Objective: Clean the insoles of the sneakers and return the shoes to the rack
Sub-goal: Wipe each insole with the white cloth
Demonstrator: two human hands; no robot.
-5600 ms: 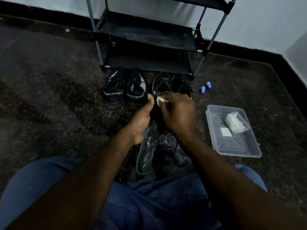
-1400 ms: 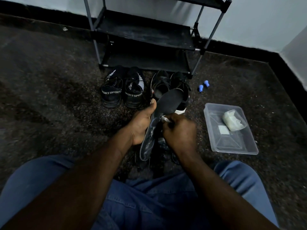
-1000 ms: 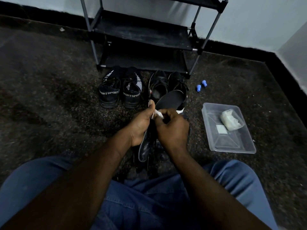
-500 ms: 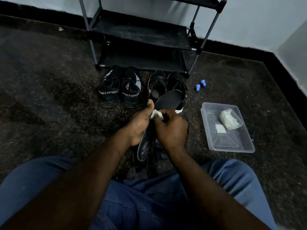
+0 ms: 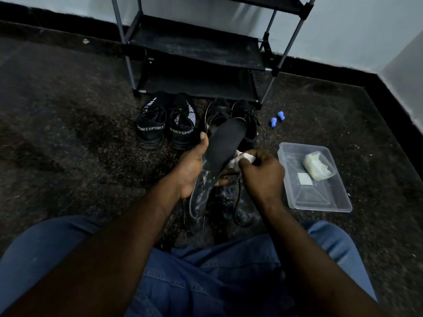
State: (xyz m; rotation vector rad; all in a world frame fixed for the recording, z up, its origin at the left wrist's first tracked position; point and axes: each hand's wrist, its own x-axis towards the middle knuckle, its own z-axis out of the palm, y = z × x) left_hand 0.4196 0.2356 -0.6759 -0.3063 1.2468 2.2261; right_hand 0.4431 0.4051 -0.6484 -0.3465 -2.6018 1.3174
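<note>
Left hand (image 5: 192,165) grip wraps the insole (image 5: 225,145) mid-length and holds it above the floor (image 5: 80,145), just in front of the open sneakers (image 5: 231,115). Right hand (image 5: 263,177) pinches a white wipe (image 5: 243,157) at the insole's right edge.

Risks:
- The far end is unsupported and likely flexes under wiping, so the whitish streaks near the close end get missed.
- The small wipe could slip out.
- A dropped insole picks up floor grit.
</note>
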